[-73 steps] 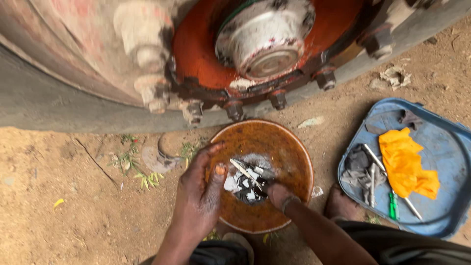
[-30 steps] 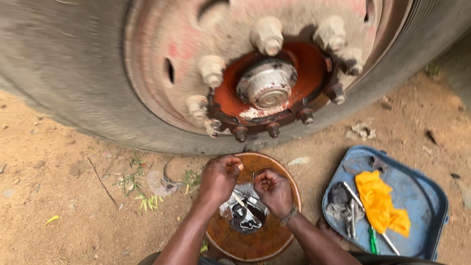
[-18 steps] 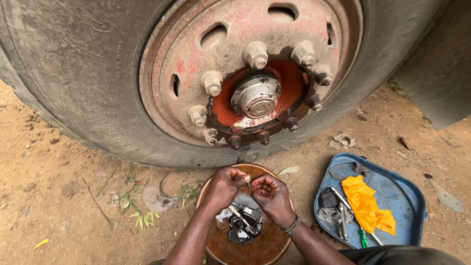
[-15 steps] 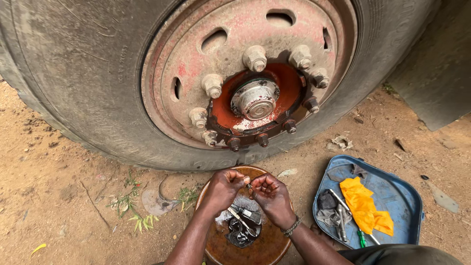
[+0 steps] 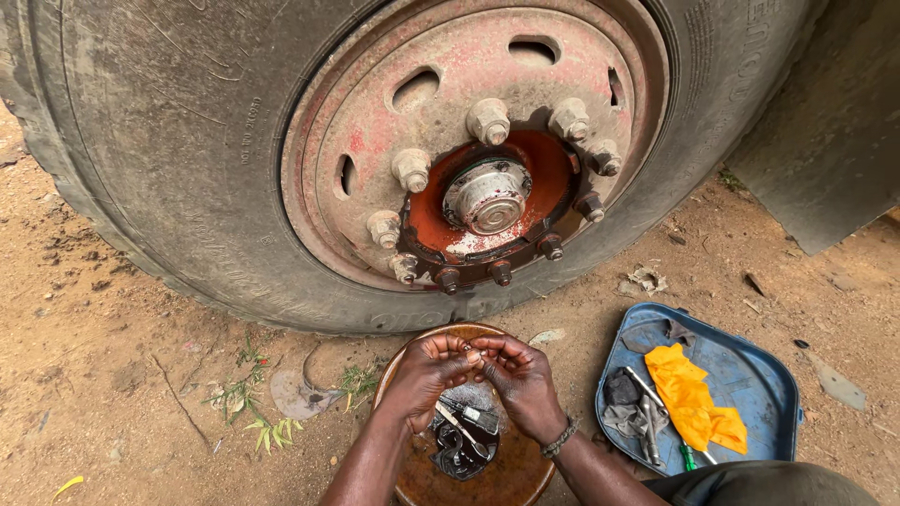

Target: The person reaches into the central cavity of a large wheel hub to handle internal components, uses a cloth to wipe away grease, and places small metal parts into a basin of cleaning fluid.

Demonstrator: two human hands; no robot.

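Truck wheel [image 5: 375, 159] fills far side, red hub [image 5: 487, 201] centered. Blue tray [image 5: 750, 375] right holds yellow rag [image 5: 689, 398]. Rusty round pan [image 5: 506, 478] near centre holds dark metal parts [image 5: 464, 436]. Left hand [image 5: 427, 370] and right hand [image 5: 520, 379] meet fingertips above pan, pinching small part [image 5: 473, 357].

Both hands meet over a round brown bowl [image 5: 412, 483]: the left hand [image 5: 424, 375] and right hand [image 5: 520, 379] pinch a small pale part [image 5: 473, 357] between their fingertips. Just below the fingers, dark greasy metal pieces [image 5: 464, 436] lie in the bowl. Beyond the fingers stands a large truck wheel [image 5: 450, 150]; right of them, a blue tray [image 5: 750, 375] with a yellow cloth [image 5: 689, 398].
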